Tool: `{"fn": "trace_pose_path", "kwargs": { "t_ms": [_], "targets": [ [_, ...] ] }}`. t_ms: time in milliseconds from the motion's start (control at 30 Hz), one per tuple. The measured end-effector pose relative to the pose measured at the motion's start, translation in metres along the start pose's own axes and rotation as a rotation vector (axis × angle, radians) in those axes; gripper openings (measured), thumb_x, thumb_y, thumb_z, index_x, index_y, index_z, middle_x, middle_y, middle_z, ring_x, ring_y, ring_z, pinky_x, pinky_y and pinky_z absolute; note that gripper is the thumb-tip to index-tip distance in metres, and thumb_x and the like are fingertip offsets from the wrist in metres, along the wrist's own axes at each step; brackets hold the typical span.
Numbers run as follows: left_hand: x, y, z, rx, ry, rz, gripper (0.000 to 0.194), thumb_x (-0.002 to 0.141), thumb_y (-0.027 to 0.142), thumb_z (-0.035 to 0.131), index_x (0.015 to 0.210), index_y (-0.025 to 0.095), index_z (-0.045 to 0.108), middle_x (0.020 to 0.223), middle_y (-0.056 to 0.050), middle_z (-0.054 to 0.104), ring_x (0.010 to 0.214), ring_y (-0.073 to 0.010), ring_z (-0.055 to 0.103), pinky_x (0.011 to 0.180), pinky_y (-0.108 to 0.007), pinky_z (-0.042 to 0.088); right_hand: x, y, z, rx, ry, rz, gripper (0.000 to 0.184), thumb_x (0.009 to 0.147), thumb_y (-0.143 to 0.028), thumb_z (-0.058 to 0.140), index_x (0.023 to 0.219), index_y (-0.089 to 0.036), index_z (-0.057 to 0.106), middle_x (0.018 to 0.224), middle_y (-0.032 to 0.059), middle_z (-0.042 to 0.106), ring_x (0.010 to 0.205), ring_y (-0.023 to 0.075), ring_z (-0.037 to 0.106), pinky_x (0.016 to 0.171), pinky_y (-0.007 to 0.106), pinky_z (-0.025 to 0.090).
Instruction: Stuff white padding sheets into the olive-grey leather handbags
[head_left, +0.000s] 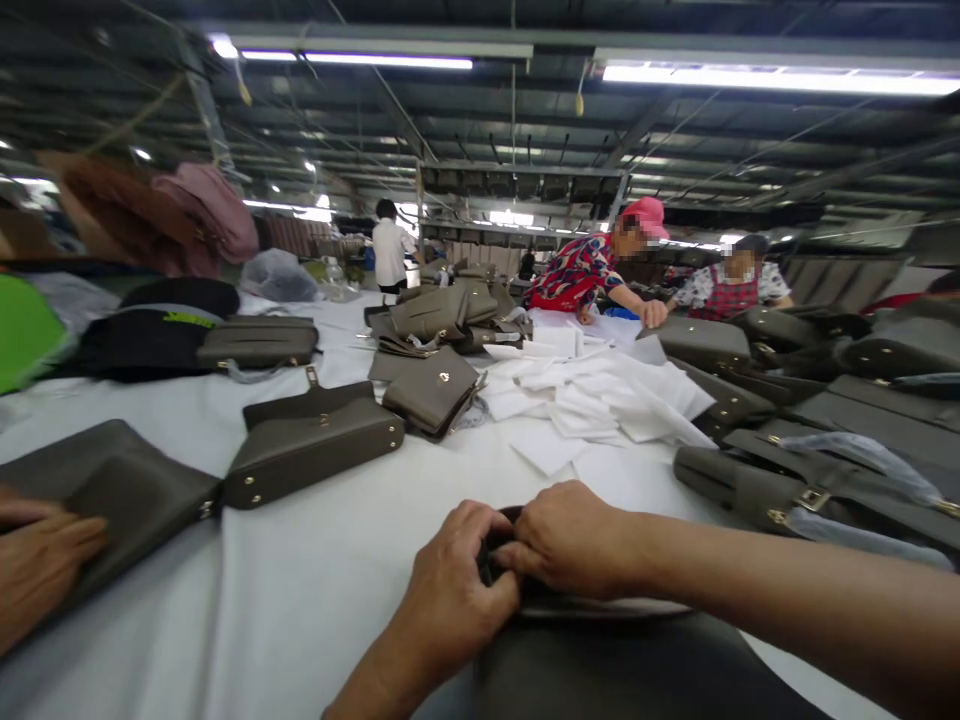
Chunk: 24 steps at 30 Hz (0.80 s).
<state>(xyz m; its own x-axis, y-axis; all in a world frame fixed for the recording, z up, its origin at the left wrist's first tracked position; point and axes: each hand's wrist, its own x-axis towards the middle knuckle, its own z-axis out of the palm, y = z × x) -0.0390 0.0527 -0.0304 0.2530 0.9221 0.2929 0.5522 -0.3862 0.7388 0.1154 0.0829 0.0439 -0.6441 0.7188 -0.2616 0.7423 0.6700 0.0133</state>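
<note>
In the head view, I see a dark handbag (622, 665) on the near side of the heap of white sheets (592, 395), its mouth facing up. The left hand (450, 585) curls round one end of the opening, thumb and forefinger slightly parted with the rim between them, probably to keep the mouth spread. The right hand (574, 540) reaches in from the other side, fingers bent tight at the mouth; their tips are hidden, so I can't tell what they pinch. Nearer and left of the heap, a co-worker's hand (45, 570) rests flat on an olive-grey bag (142, 480), perhaps steadying it. Right of the heap, piled handbags (847, 390) have clear plastic wrap (862, 450) round their handles, likely against scuffs.
</note>
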Motion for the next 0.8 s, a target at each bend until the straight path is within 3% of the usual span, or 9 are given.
{"fn": "trace_pose_path", "kwargs": {
  "t_ms": [133, 233, 300, 367, 433, 533, 700, 800],
  "targets": [
    [-0.001, -0.001, -0.001, -0.037, 0.044, -0.029, 0.026, 0.067, 0.015, 0.056, 0.092, 0.022, 0.062, 0.095, -0.003, 0.06, 0.09, -0.0204, 0.057, 0.079, -0.031, 0.044, 0.01, 0.001, 0.012, 0.469, 0.112, 0.12, 0.021, 0.077, -0.029, 0.056, 0.066, -0.016, 0.067, 0.059, 0.0021, 0.057, 0.059, 0.014, 0.049, 0.054, 0.026, 0.028],
    [0.0, -0.004, 0.003, -0.067, 0.085, -0.054, 0.027, 0.066, 0.018, 0.059, 0.092, 0.022, 0.066, 0.091, -0.003, 0.061, 0.086, -0.0202, 0.058, 0.077, -0.031, 0.045, 0.01, 0.007, 0.033, 0.84, 0.256, 0.043, 0.014, 0.07, -0.024, 0.056, 0.064, -0.015, 0.066, 0.061, 0.0011, 0.055, 0.064, 0.0144, 0.052, 0.058, 0.024, 0.036],
    [0.001, -0.005, 0.007, -0.098, 0.097, -0.053, 0.03, 0.063, 0.02, 0.063, 0.092, 0.022, 0.07, 0.089, -0.004, 0.063, 0.086, -0.0213, 0.059, 0.078, -0.032, 0.045, 0.004, 0.01, 0.045, 0.902, 0.398, -0.013, 0.014, 0.069, -0.024, 0.057, 0.067, -0.015, 0.067, 0.071, 0.0026, 0.057, 0.07, 0.0156, 0.054, 0.064, 0.025, 0.04],
    [0.001, -0.005, 0.009, -0.124, 0.081, -0.052, 0.032, 0.058, 0.021, 0.066, 0.089, 0.021, 0.074, 0.088, -0.006, 0.064, 0.087, -0.0226, 0.06, 0.078, -0.032, 0.045, -0.004, 0.012, 0.052, 0.827, 0.457, -0.028, 0.013, 0.068, -0.024, 0.058, 0.07, -0.017, 0.068, 0.076, 0.0035, 0.057, 0.072, 0.0162, 0.056, 0.067, 0.026, 0.041],
    [0.001, -0.005, 0.009, -0.141, 0.052, -0.065, 0.028, 0.056, 0.023, 0.067, 0.083, 0.022, 0.076, 0.088, -0.006, 0.064, 0.085, -0.0223, 0.06, 0.076, -0.032, 0.045, -0.009, 0.014, 0.054, 0.763, 0.409, -0.052, 0.014, 0.069, -0.023, 0.056, 0.074, -0.018, 0.069, 0.075, 0.003, 0.059, 0.071, 0.016, 0.056, 0.066, 0.026, 0.04],
    [0.002, -0.008, 0.008, -0.112, -0.007, -0.089, 0.023, 0.058, 0.029, 0.07, 0.079, 0.024, 0.077, 0.091, -0.005, 0.064, 0.083, -0.0202, 0.061, 0.071, -0.029, 0.043, -0.007, 0.019, 0.049, 0.884, 0.262, -0.151, 0.01, 0.068, -0.023, 0.057, 0.071, -0.017, 0.063, 0.07, 0.0006, 0.058, 0.067, 0.0136, 0.053, 0.064, 0.023, 0.038],
    [0.011, -0.024, 0.013, 0.104, -0.094, -0.029, 0.025, 0.063, 0.034, 0.076, 0.088, 0.029, 0.078, 0.096, -0.002, 0.067, 0.09, -0.0206, 0.06, 0.073, -0.029, 0.041, 0.007, 0.035, 0.031, 1.057, -0.087, -0.203, 0.013, 0.062, -0.025, 0.065, 0.067, -0.014, 0.062, 0.055, -0.0051, 0.041, 0.052, 0.0064, 0.032, 0.049, 0.018, 0.025],
    [0.018, -0.031, 0.016, 0.16, -0.116, -0.023, 0.025, 0.064, 0.032, 0.08, 0.089, 0.031, 0.078, 0.095, -0.003, 0.069, 0.092, -0.0206, 0.061, 0.076, -0.029, 0.041, 0.005, 0.05, 0.03, 0.976, -0.143, -0.219, 0.009, 0.061, -0.022, 0.064, 0.065, -0.014, 0.066, 0.05, -0.0056, 0.038, 0.047, 0.0054, 0.029, 0.045, 0.019, 0.022]
  ]
}}
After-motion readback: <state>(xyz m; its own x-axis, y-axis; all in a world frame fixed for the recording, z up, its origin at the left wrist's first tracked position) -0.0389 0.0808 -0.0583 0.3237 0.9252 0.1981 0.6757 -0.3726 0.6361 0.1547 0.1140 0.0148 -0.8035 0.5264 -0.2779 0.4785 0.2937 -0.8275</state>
